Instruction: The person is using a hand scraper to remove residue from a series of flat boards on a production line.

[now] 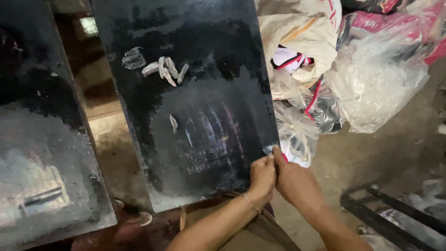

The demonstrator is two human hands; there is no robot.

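Observation:
A large black board (195,93), smeared with pale residue and stuck-on scraps, fills the middle of the head view. Both hands meet at its lower right corner. My left hand (261,176), with a thin bracelet on the wrist, pinches the board's edge with closed fingers. Beside it, my right hand (295,181) presses thumb and fingers on the same corner, where a small light scrap of tape or film (269,149) sits. A few grey-white scraps (165,69) cling to the upper part of the board.
A second black board (42,139) lies at the left. Clear plastic bags of cloth (376,79) and beige sacks (297,32) pile up at the upper right. A black metal frame (390,214) stands at the lower right on the dusty floor (362,153).

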